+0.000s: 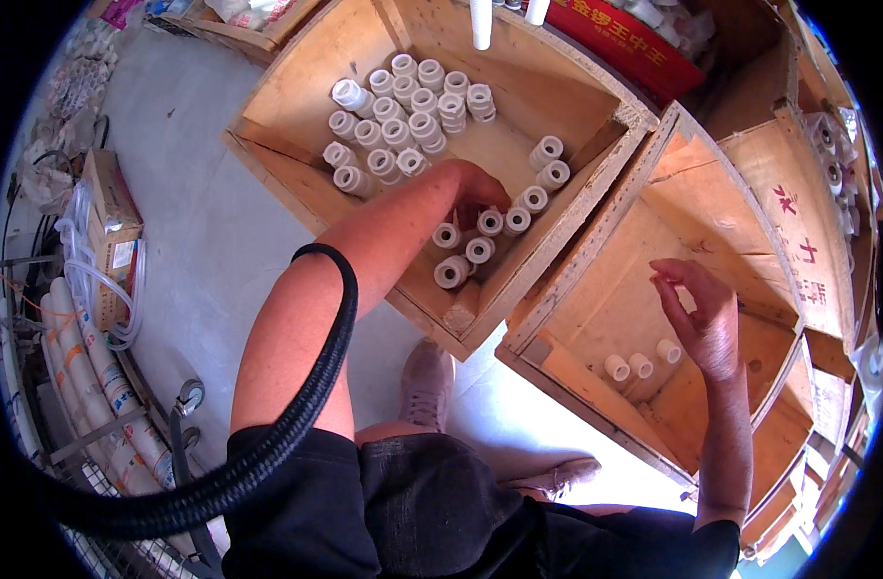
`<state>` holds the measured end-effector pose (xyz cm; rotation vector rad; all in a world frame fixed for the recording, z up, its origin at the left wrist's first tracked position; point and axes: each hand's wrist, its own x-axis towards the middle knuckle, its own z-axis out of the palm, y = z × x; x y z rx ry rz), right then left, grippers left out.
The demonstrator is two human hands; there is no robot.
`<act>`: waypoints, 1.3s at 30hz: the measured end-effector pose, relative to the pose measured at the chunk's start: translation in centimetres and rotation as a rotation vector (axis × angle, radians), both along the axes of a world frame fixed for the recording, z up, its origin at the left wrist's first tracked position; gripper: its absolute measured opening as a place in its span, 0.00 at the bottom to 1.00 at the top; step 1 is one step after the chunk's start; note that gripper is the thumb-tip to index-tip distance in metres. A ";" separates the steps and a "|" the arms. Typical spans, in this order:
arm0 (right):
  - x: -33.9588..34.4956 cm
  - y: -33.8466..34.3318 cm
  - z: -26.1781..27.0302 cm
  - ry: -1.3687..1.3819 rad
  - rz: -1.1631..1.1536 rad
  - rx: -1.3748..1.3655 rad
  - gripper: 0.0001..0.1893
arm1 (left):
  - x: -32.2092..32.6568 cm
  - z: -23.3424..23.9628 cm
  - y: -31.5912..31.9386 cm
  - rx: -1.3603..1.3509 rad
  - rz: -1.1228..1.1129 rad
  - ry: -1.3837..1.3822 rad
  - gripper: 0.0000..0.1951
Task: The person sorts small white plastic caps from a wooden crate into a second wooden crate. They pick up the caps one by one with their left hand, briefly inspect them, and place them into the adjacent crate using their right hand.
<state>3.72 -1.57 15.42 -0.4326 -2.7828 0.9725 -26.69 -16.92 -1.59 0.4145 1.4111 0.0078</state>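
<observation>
My left hand [483,189] reaches down into a wooden box [557,79], fingers curled beside a white plastic pipe fitting [490,222]. Its fingertips are partly hidden, so whether they grip a fitting is unclear. Several more ribbed white fittings [396,133] stand in close rows toward the box's far left. Others, such as one fitting [451,272], line the near right side. Over a second wooden box [593,304] is my right hand [695,311], thumb and fingertips brought together in a ring with nothing visible in them. Below it lie three short white sleeves [640,365].
A red carton [622,43] holding bagged parts stands behind the boxes. More wooden bins [789,217] curve along the right. At left are a cardboard box [116,231], clear hose [79,231] and long wrapped pipes [108,383]. A black braided cord [297,434] crosses before my left arm.
</observation>
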 end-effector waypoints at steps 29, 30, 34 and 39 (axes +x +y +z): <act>0.3 0.2 0.1 -0.011 0.010 0.018 0.08 | -1.6 -4.4 -1.5 -0.032 -0.150 0.046 0.22; 0.3 0.2 0.0 -0.009 0.009 0.014 0.08 | -1.5 -4.2 -1.6 -0.028 -0.166 0.048 0.21; 0.2 0.3 -0.1 -0.001 0.020 0.010 0.08 | -1.2 -3.7 -1.8 -0.011 -0.211 0.048 0.19; 0.4 0.4 -0.3 -0.006 0.005 0.012 0.08 | -0.8 -3.3 -1.9 -0.034 -0.214 0.063 0.17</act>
